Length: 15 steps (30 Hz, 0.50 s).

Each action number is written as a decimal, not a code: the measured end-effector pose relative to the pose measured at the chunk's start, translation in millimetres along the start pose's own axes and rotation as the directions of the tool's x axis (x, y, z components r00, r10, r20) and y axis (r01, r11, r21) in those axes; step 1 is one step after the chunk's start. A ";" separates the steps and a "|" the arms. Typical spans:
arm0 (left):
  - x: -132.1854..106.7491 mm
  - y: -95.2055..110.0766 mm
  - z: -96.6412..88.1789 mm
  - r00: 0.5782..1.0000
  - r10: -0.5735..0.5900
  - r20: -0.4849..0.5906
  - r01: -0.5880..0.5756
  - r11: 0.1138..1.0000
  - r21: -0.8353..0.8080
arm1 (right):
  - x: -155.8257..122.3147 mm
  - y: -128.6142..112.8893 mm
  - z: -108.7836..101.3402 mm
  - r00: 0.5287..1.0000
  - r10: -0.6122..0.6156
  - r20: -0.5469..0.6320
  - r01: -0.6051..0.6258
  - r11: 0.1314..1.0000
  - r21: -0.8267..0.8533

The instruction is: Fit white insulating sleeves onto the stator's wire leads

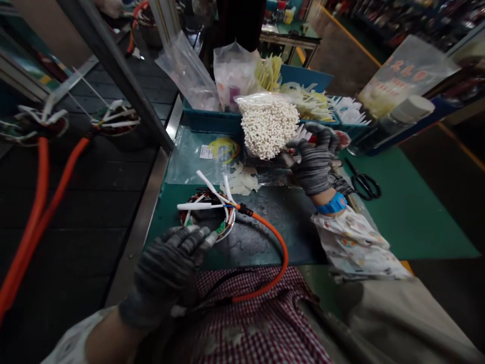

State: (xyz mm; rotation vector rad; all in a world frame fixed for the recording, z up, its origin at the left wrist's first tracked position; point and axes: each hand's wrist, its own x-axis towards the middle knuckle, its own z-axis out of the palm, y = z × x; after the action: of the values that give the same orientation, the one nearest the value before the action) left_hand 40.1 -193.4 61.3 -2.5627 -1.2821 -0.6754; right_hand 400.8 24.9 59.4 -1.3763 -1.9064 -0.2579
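A worker's gloved left hand (170,268) lies at the near edge of a ring-shaped motor stator (228,227), its fingertips meeting the rim; whether they grip it cannot be told. The right hand (316,159), in a matching gray striped glove above a blue wristband (332,203), reaches forward with bent fingers beside a clear bag of white granules (270,126); what it holds, if anything, is hidden.

The stator sits on the green counter (424,207), directly in front of the worker, its center open and its body ringed with reddish-brown windings, white leads and touches of green. White sleeves (194,207) jut from it at several angles, one thick and pointing left, others slanting upward. Thin blue wire shows where the leads gather into a black collar (245,210). From there a bright orange cable (280,242) bows right and curls back over the worker's red-and-white checked apron (261,318).

Beyond the stator lie pale flat pieces (242,179) and a flat clear bag bearing a white label (206,151). Blue bins (214,121) line the back, filled with bags and pale strips. Black-handled scissors (367,187) rest at right, near a white-capped bottle (394,121). At far left, more orange cables (43,156) hang from similar wired parts.
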 end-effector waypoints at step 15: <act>15.9 18.4 58.7 0.934 -0.154 -0.323 0.138 0.988 -0.073 | -32.2 -105.9 -90.6 0.974 0.189 0.126 -0.211 0.552 0.807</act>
State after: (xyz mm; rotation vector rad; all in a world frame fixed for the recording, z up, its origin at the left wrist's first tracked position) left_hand 81.2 -171.6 17.9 -2.2769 -1.3604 -1.1223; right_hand 353.2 -91.4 127.8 -0.9020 -1.5095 0.7084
